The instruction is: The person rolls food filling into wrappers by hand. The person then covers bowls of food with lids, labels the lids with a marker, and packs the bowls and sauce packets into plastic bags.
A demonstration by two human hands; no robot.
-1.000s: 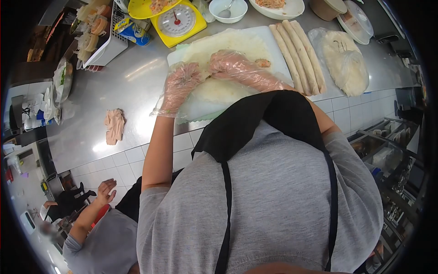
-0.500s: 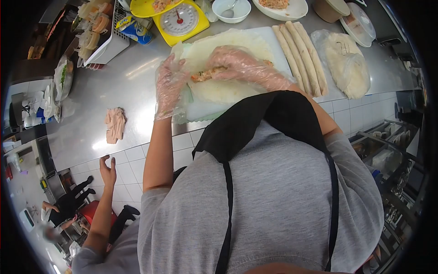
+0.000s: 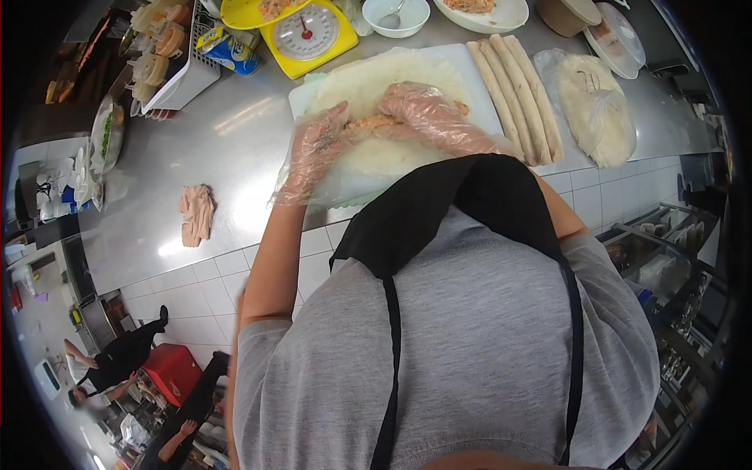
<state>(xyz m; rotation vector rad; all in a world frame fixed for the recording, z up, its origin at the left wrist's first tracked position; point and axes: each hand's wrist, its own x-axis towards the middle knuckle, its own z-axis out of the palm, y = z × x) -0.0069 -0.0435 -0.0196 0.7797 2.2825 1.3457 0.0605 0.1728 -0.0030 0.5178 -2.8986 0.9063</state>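
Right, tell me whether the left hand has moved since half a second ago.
Yes. The left hand has shifted rightward, from the left edge of the cutting board further in over it, its fingers now at the filling.

Grey short-sleeved shirt [image 3: 462,337], black apron [image 3: 415,211], clear plastic gloves [image 3: 313,153]

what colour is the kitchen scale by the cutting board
Kitchen scale: bright yellow, best seen in the head view.

- Steel counter [image 3: 149,204] — streaked with bright glare
- White square tiles [image 3: 192,309] along its near edge
- Dark metal rack [image 3: 677,270] over right
- Red box [image 3: 171,372] — lower left, farther off
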